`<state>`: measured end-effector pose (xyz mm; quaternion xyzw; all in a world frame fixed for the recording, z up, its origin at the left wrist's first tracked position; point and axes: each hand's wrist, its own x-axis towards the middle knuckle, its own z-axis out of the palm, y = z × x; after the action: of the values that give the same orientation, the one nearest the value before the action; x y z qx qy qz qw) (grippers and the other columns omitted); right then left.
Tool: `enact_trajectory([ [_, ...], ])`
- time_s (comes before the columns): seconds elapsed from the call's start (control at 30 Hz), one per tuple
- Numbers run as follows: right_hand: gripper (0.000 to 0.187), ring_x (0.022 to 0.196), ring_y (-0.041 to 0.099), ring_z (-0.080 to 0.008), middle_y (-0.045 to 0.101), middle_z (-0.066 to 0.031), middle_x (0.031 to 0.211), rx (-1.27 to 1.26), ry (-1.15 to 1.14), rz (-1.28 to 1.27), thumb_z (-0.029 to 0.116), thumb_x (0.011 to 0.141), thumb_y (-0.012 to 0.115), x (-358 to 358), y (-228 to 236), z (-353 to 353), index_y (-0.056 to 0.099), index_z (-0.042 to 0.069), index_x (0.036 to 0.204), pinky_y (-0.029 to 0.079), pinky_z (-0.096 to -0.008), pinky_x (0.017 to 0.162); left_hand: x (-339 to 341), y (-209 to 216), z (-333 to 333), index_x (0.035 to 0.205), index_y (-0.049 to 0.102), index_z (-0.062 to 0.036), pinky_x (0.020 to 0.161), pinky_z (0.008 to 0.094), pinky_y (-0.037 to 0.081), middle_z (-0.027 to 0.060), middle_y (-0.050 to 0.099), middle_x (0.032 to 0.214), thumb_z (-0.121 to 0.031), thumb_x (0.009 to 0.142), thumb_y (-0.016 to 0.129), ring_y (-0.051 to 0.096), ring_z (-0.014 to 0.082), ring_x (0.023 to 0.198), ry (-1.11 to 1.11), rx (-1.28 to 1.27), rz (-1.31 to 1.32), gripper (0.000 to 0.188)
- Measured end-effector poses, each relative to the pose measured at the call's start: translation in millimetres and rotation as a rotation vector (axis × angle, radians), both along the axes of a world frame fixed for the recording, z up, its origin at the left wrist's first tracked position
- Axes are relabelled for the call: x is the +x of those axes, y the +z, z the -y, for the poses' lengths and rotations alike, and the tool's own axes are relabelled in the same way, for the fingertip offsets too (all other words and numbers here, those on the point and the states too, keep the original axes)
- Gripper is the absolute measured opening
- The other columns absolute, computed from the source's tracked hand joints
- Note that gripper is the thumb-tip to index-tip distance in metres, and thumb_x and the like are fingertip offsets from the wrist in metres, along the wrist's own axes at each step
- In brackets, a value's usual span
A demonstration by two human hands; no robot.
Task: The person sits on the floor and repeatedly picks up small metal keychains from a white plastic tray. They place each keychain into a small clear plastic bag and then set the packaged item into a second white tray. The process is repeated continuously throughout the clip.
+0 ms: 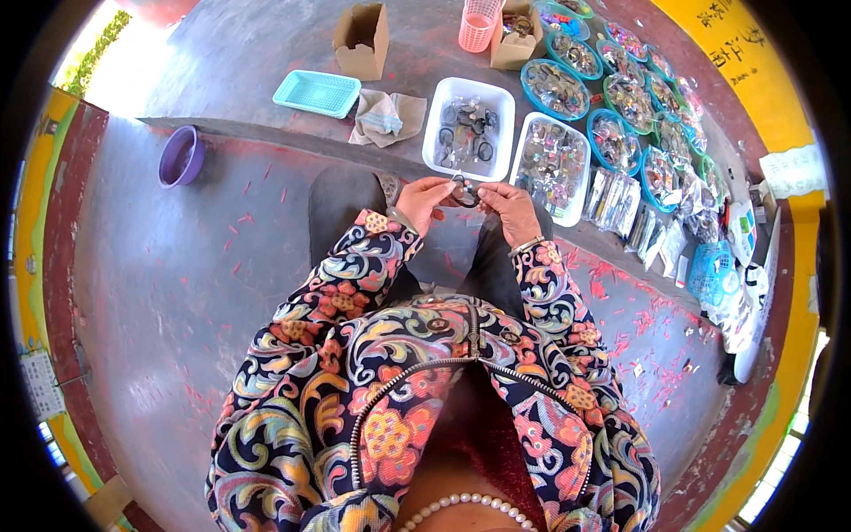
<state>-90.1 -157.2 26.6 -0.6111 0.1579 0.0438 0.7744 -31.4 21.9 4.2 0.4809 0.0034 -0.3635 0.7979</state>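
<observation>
My left hand (422,200) and my right hand (511,206) meet over my knees and together pinch a small dark ring-shaped piece (464,194), like a bracelet or hair tie. Both sleeves carry a bright floral pattern. Just beyond my fingers stands a white rectangular tray (436,120) holding dark loops and small bagged items. A second white tray (579,209) to its right is packed with small trinkets.
Several blue round bowls (534,73) of trinkets run along the right on a raised grey step. A teal basket (316,93), folded cloth (385,116), cardboard boxes (362,40), a pink cup (479,24) and a purple bowl (181,156) lie around.
</observation>
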Motion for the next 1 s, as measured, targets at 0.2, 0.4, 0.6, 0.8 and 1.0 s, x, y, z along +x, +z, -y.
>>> enact_trajectory([
  [0.2,0.021,0.059,0.054,-0.0089,0.060,-0.0031,0.071,0.000,0.048,-0.012,0.015,0.078,0.061,0,-4,1,0.060,-0.002,0.090,0.043,-0.0211,0.056,-2,-2,2,0.093,0.057,-0.0018,0.049,0.0201,0.042,0.0044,0.062,0.078,-0.016,0.083,0.052,0.059,0.0112,0.068,-0.030,-0.026,0.031,0.018],
  [0.4,0.021,0.057,0.054,-0.0103,0.060,-0.0046,0.073,-0.034,0.148,-0.045,0.016,0.079,0.060,1,3,0,0.060,-0.002,0.089,0.044,-0.0222,0.054,-3,-9,5,0.093,0.054,0.0004,0.046,0.0221,0.044,0.0073,0.062,0.080,-0.014,0.083,0.052,0.061,0.0143,0.070,-0.065,0.075,0.136,0.017],
  [0.6,0.019,0.057,0.055,-0.0109,0.060,-0.0047,0.070,-0.016,0.112,-0.031,0.015,0.078,0.061,2,-5,-3,0.061,-0.002,0.086,0.045,-0.0224,0.053,-4,1,3,0.089,0.056,-0.0038,0.047,0.0219,0.043,0.0035,0.061,0.079,-0.016,0.080,0.057,0.060,0.0122,0.071,-0.058,0.022,0.005,0.015],
  [0.8,0.017,0.055,0.055,-0.0108,0.061,-0.0051,0.071,-0.001,0.039,0.018,0.014,0.078,0.061,2,-6,-15,0.061,-0.001,0.084,0.045,-0.0225,0.051,-8,-5,4,0.087,0.056,-0.0071,0.049,0.0223,0.041,0.0017,0.061,0.080,-0.016,0.078,0.060,0.059,0.0106,0.070,-0.069,0.067,-0.066,0.014],
  [1.0,0.013,0.056,0.053,-0.0099,0.058,-0.0031,0.067,-0.025,0.015,0.027,0.012,0.079,0.059,-1,-12,-16,0.060,-0.001,0.081,0.044,-0.0225,0.051,-9,-7,5,0.089,0.055,-0.0062,0.049,0.0212,0.042,0.0032,0.061,0.082,-0.014,0.078,0.059,0.059,0.0120,0.071,-0.093,0.015,-0.067,0.013],
])
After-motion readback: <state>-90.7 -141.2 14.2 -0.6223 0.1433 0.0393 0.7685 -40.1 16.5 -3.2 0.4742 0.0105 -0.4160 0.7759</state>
